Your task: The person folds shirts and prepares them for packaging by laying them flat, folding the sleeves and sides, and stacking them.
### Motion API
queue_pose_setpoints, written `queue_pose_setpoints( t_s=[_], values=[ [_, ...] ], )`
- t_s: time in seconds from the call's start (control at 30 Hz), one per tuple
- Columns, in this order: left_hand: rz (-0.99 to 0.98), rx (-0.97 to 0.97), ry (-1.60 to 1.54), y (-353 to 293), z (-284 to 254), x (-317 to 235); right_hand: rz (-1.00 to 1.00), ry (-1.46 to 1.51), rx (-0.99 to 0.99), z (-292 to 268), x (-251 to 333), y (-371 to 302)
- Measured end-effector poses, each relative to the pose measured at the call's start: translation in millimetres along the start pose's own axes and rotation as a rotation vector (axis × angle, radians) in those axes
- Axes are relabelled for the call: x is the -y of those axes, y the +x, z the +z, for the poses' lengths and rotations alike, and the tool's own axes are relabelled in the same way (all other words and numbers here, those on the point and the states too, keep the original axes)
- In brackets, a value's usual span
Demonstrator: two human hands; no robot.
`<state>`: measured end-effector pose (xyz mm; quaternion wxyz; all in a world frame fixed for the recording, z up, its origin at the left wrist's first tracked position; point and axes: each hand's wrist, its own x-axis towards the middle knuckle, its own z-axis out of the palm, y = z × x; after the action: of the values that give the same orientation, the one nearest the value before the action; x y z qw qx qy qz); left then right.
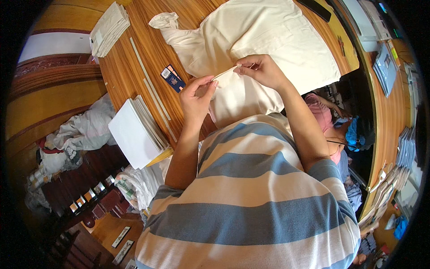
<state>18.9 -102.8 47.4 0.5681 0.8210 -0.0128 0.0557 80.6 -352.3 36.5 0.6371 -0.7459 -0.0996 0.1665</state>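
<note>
While pinched between both hands [197, 96] [262, 69], strip [225, 72] slanting up-right.

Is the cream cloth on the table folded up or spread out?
Spread out. The cream cloth lies flat across the wooden table, behind the left hand and right hand.

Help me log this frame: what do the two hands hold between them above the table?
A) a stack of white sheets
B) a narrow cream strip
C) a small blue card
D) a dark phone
B: the left hand and right hand each pinch one end of the narrow cream strip, stretched above the cream cloth garment.
</note>
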Motion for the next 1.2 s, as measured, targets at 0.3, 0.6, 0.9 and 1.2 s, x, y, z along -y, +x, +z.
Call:
queue_pose_setpoints(
  t_s=[0.3, 0.6, 0.9, 1.2],
  values=[
    [-0.041, 0.021, -0.105, 0.0, 1.2, 5.5, -0.018, 0.023, -0.032, 2.6, -2.6, -4.6],
    [-0.093, 0.041, -0.136, 3.0, 0.8, 6.7, -0.026, 0.022, -0.042, 1.2, -5.3, -6.6],
    [0.02, -0.002, 0.049, 4.4, -9.1, -6.8, -0.103, -0.145, -0.014, -2.5, 8.7, -7.0],
    [0.077, -0.021, 0.038, -2.2, -3.0, -6.3, -0.071, -0.145, 0.008, -7.3, 13.3, -8.5]
  ],
)
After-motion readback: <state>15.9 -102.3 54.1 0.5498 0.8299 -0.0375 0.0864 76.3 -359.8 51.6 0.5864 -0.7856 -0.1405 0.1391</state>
